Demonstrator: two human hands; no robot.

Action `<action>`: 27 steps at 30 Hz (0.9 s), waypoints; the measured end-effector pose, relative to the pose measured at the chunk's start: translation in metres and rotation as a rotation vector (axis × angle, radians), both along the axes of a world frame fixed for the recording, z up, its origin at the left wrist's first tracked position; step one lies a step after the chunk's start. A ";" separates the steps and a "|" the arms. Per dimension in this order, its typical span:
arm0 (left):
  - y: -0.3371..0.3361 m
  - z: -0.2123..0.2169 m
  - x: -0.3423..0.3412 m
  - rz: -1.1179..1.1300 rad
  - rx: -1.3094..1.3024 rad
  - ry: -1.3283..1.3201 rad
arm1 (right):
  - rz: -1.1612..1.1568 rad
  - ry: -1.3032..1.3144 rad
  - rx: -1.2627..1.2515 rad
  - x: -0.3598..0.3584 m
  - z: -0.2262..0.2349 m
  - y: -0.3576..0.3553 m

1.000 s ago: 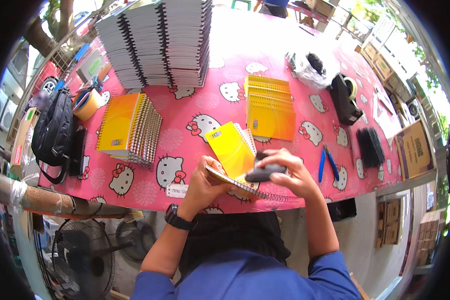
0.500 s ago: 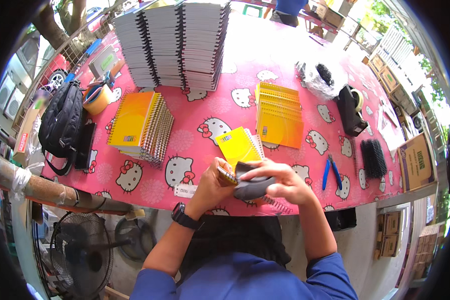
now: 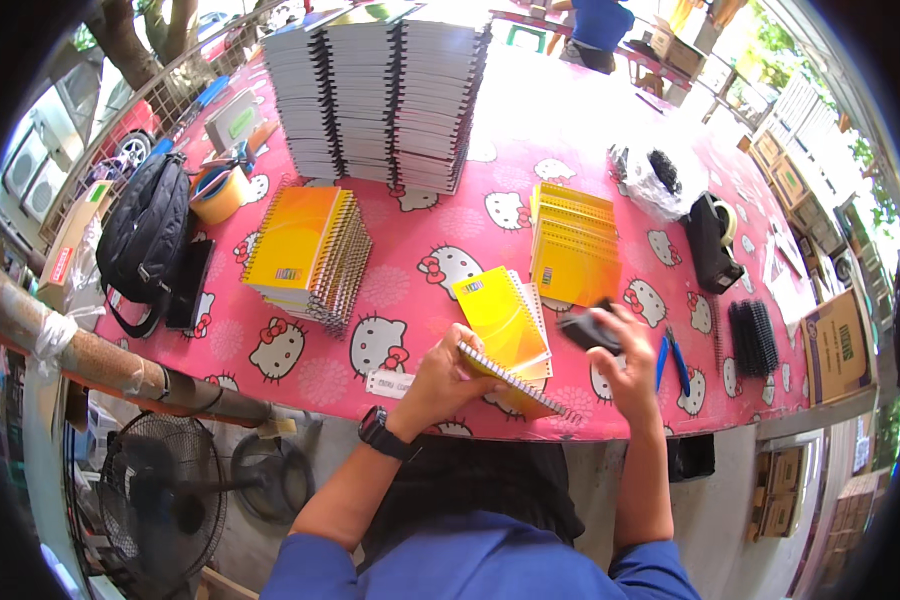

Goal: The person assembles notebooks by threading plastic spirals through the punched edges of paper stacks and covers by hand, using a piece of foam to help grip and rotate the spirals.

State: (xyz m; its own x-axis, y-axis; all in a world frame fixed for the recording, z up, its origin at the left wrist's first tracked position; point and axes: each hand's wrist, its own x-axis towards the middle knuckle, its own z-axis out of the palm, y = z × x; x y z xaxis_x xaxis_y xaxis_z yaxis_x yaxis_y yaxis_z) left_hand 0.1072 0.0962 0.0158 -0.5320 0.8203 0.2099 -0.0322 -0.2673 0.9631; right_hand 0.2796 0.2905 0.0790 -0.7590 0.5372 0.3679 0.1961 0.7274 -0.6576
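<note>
Moved: my right hand [image 3: 625, 355] lifted the dark tool [image 3: 585, 330] off the notebook [image 3: 505, 375].
Left hand [image 3: 440, 375]: gripped the notebook's spiral edge.
Risk: tilted notebook might slip off the table [image 3: 410, 230] edge.

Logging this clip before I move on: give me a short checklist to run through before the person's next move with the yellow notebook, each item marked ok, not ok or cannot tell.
1. Left hand has a grip on the yellow notebook at its spiral edge: ok.
2. Right hand holds the dark tool: ok.
3. Tool touching the notebook: not ok, it is raised beside it.
4. Notebook's spiral fully seated: cannot tell, too small.
5. Stack of yellow covers lies just beyond the hands: ok.
6. Blue pliers lie on the pink tablecloth, right of the right hand: ok.
</note>
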 end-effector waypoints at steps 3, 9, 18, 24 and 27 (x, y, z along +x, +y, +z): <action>0.002 0.029 0.006 0.117 -0.115 0.392 | -0.459 -0.267 0.346 0.045 -0.026 0.026; -0.008 0.051 0.006 0.094 -0.004 0.326 | 0.006 0.193 0.044 0.004 0.033 -0.041; -0.019 0.063 0.011 0.157 0.062 0.406 | 0.399 0.252 -0.055 -0.043 0.042 -0.097; -0.030 0.068 0.008 0.199 0.098 0.486 | 0.410 0.240 0.012 -0.050 0.041 -0.103; -0.034 0.071 0.006 0.220 0.108 0.527 | 0.443 0.216 0.052 -0.052 0.045 -0.104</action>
